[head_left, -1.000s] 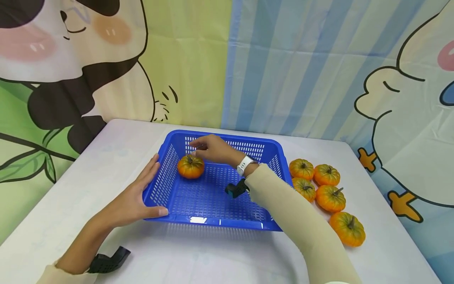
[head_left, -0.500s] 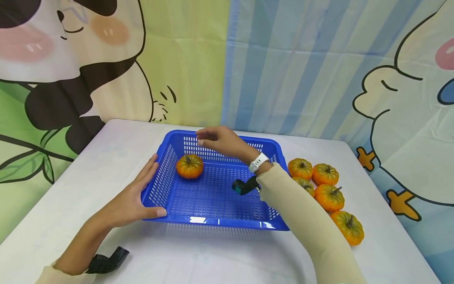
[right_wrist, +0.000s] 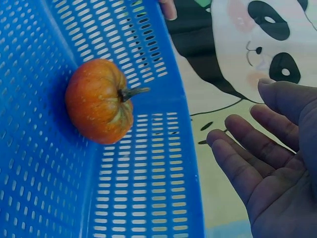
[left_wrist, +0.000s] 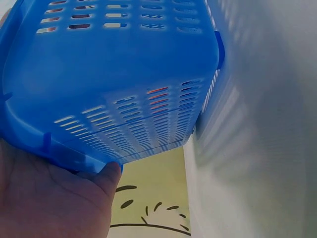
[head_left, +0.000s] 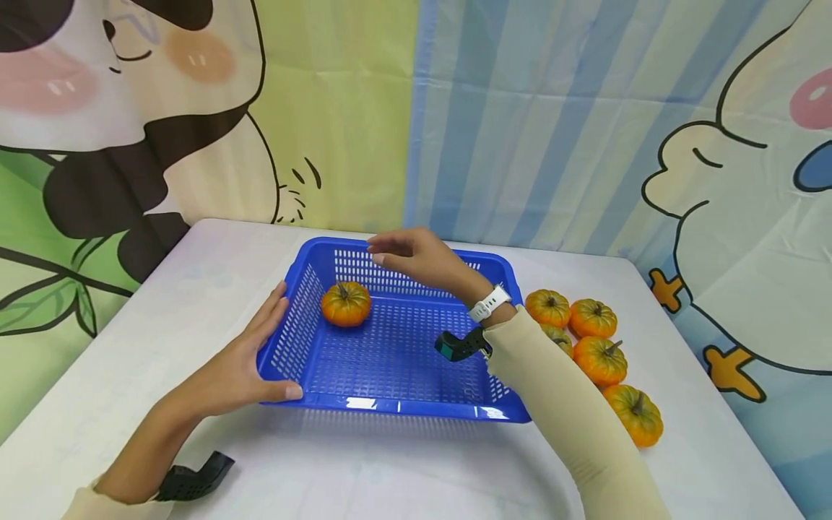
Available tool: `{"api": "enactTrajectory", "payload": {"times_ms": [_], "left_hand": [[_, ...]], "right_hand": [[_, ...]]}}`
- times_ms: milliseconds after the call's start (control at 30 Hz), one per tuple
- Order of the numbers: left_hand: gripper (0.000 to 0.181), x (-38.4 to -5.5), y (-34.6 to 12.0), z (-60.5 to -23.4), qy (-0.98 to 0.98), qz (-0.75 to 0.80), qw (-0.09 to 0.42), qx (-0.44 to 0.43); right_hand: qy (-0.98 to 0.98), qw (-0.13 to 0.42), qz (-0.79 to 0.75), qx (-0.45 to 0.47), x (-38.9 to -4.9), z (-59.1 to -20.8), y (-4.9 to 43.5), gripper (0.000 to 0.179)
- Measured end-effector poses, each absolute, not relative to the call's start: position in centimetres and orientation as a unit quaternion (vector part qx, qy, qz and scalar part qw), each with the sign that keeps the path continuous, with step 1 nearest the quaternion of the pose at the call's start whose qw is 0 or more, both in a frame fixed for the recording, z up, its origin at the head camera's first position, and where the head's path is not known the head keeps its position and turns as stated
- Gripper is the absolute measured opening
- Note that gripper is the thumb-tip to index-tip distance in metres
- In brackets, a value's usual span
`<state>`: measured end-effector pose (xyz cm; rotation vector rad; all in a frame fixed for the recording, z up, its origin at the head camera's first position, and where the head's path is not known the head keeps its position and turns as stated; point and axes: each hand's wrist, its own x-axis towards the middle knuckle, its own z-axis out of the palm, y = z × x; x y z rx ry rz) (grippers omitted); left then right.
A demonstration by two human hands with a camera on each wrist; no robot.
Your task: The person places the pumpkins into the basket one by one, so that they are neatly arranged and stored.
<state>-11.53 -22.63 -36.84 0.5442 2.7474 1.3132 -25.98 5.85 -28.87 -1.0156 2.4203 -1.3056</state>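
Observation:
A blue plastic basket (head_left: 403, 361) with slotted walls stands on the table. One small orange pumpkin (head_left: 346, 304) sits inside, near its back left corner. My left hand (head_left: 243, 368) rests against the left front corner, fingers straight along the left side and thumb on the front rim. In the left wrist view, the palm (left_wrist: 54, 198) lies by the rim, with most fingers hidden. My right hand (head_left: 422, 260) is raised over the back of the basket, to the right of the pumpkin. The right wrist view shows loosely bent fingers (right_wrist: 247, 153) holding nothing, apart from the rim.
Right of the basket, several more pumpkins (head_left: 601, 360) lie grouped on the white table (head_left: 364, 469); my right sleeve (head_left: 572, 412) partly hides some. A cartoon-printed curtain (head_left: 351, 108) hangs behind the table.
My right hand has lifted away from the pumpkin in the basket and moved right and back. The left hand stays at the basket's corner.

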Motion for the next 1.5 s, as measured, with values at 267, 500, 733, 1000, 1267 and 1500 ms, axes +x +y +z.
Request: {"api": "enactTrajectory", "payload": {"times_ms": [267, 500, 733, 1000, 1267, 1500], "left_hand": [[0.119, -11.6, -22.6, -36.8, 0.885, 0.430, 0.028, 0.178], [0.119, -11.4, -22.6, -36.8, 0.884, 0.430, 0.028, 0.179], [0.119, -11.3, -22.7, -37.1, 0.881, 0.436, 0.028, 0.180], [0.119, -11.7, -22.7, -36.9, 0.883, 0.432, 0.030, 0.178], [0.119, -11.6, -22.6, -36.8, 0.884, 0.430, 0.029, 0.182], [0.119, -11.6, -22.6, -36.7, 0.881, 0.435, 0.030, 0.185]], "right_hand": [[0.819, 0.089, -0.458, -0.334, -25.3, -28.3, 7.4, 0.042], [0.812, 0.082, -0.477, -0.327, -24.6, -27.8, 8.9, 0.039], [0.806, 0.069, -0.492, -0.322, -24.3, -27.9, 10.7, 0.038], [0.808, 0.046, -0.501, -0.307, -23.6, -27.9, 13.7, 0.041], [0.802, -0.004, -0.519, -0.297, -22.5, -27.1, 16.7, 0.038], [0.811, -0.027, -0.510, -0.285, -21.5, -27.6, 18.9, 0.037]]}}
